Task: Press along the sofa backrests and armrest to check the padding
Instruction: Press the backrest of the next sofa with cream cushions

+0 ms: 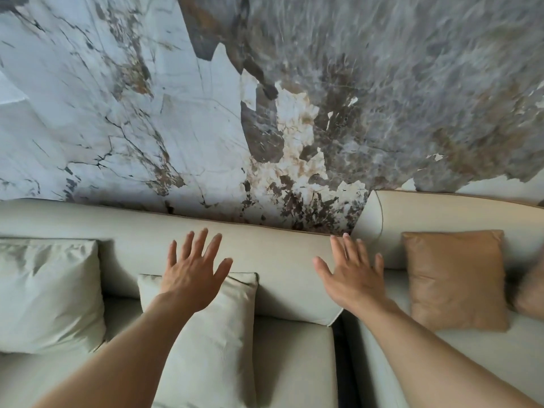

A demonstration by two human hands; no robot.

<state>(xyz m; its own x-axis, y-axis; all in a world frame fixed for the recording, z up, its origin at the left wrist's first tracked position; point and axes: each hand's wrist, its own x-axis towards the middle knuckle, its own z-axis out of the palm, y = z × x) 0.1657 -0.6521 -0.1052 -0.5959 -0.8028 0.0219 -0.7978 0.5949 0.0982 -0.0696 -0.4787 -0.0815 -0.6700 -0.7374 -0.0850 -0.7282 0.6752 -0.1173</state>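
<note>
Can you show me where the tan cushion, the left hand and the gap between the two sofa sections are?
tan cushion [454, 279]: head view, middle of its face.
left hand [192, 275]: head view, back of the hand.
gap [338, 343]: head view, dark slit between sections.

Scene evenly and softly lit; daylight-like, diffuse, no hard source seen. No glare noted on the marble wall [265, 98], though the upper right of the frame is smeared by motion blur. Soft shadows are cast under the pale cushion [50, 293] at left and beneath the tan cushion [456, 278] at right. A dark gap is seen between the sofa sections, lower centre. Strong wide-angle distortion is observed: the backrest [279, 254] line is bowed, edges stretched. Slight blur is noted on the fingertips [203, 232] of the left hand [192, 275] and on the far right edge.
</note>
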